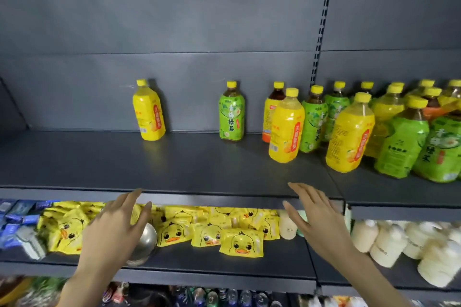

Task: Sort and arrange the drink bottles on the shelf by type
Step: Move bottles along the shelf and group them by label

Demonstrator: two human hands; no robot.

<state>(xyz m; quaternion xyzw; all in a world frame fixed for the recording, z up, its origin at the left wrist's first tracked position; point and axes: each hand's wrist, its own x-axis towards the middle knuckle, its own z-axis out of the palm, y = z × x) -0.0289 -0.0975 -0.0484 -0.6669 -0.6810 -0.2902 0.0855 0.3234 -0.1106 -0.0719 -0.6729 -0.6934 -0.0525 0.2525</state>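
- Across the middle, dark grey metal shelf (pixel 174 164) backed by a grey panel.
- At 10 o'clock, lone plastic yellow-labelled bottle (pixel 149 112) with a yellow cap, upright against the back panel; probably placed as the start of a yellow row.
- Near 12 o'clock, lone plastic green-labelled bottle (pixel 231 113), also yellow-capped and upright, well apart from the yellow one; likely marks a separate green row.
- From 2 to 3 o'clock, crowded mixed cluster (pixel 374 127) of yellow, green and orange-labelled bottles, upright and pressed together; seemingly unsorted.
- At 7 o'clock, bare left hand (pixel 117 227): fingers straight and spread, holding nothing, raised before the shelf's front edge.
- At 5 o'clock, bare right hand (pixel 316 217): likewise spread and empty, nearer the cluster, apparently poised to reach in.
- One level down, yellow duck-print packets (pixel 212 232); at 4 o'clock, cream-white bottles (pixel 389 244).
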